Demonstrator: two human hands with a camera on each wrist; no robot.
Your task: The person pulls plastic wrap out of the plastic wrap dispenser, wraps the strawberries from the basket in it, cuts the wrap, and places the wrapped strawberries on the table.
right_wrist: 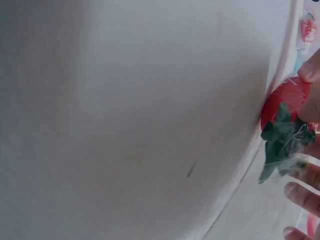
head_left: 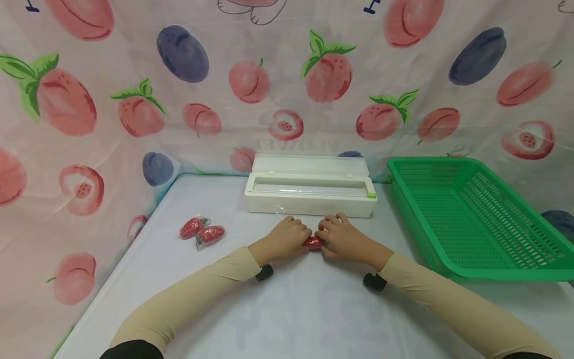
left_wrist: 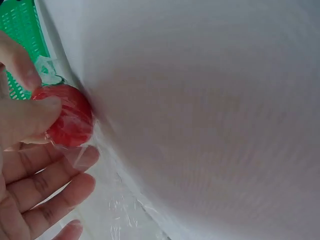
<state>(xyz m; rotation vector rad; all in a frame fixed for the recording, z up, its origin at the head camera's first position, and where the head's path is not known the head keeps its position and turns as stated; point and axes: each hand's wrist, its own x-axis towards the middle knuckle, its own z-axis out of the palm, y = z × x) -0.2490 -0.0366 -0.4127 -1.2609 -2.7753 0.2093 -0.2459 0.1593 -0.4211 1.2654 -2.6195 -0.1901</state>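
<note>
Both hands meet over a red strawberry (head_left: pixel 313 243) wrapped in clear film, low over the white table. In the left wrist view, the thumb and index finger of the left hand (head_left: pixel 287 238) pinch the strawberry (left_wrist: pixel 75 117), while its other fingers spread below a loose flap of film. From the other side, the right hand (head_left: pixel 344 240) holds the same strawberry (right_wrist: pixel 285 100) near its green leaves (right_wrist: pixel 285 137). Part of this grip lies beyond the right wrist view's edge. Two more film-wrapped strawberries, one (head_left: pixel 194 227) touching the other (head_left: pixel 211 235), lie left of the hands.
Behind the hands stands a white cling film dispenser (head_left: pixel 309 203) with its lid (head_left: pixel 309 165) raised and a green slider (head_left: pixel 371 195) at its right end. A green plastic basket (head_left: pixel 448 267) sits on the right. Fruit-printed cloth (head_left: pixel 269 50) hangs behind the table (head_left: pixel 314 319).
</note>
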